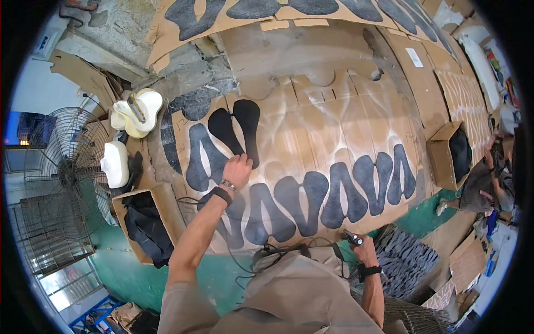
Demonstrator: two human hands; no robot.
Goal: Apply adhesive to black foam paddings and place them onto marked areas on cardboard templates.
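Observation:
My left hand (238, 170) pinches the narrow end of a black two-lobed saddle-shaped pad (251, 119) on the far left of a cardboard sheet (356, 122). Its lobes point away from me. Beside it lies a greyer pad of the same shape (197, 158). Along the sheet's near side runs a row of several more grey pads (339, 195), turned alternately. Whitish spray marks outline pad shapes on the cardboard. Low at the right, by the sheet's near edge, my right hand (364, 250) is closed round a small spray gun (352, 238).
Open cardboard boxes with black pieces stand at left (119, 206) and right (436, 158). White saddle-shaped forms (142, 114) and a large fan (67, 164) are at left. Dark cables (278, 250) hang before me. More grey pads (250, 8) lie at the back. Another person (484, 181) is at far right.

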